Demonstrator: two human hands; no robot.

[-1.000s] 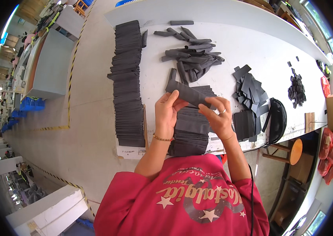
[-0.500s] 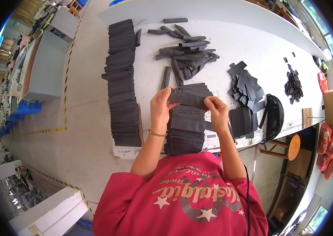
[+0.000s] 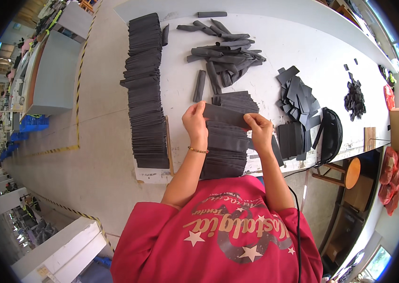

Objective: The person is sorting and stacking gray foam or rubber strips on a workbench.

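Note:
A flat strip of black fabric is stretched between my two hands. My left hand pinches its left end between thumb and fingers, and my right hand pinches the right end. Under the strip lies a row of similar black fabric pieces, layered over one another toward my body. Farther off is a loose heap of rolled or folded black fabric pieces. A long row of closely stacked black pieces runs along the table's left side.
On the white table, flat black pieces lie heaped at the right, beside a black pouch and small black scraps. A wooden stool and red plastic bags stand beyond the right edge.
Both hands keep hold of the strip, which has barely moved relative to them. The table and its piles sit slightly higher at the left in the picture.

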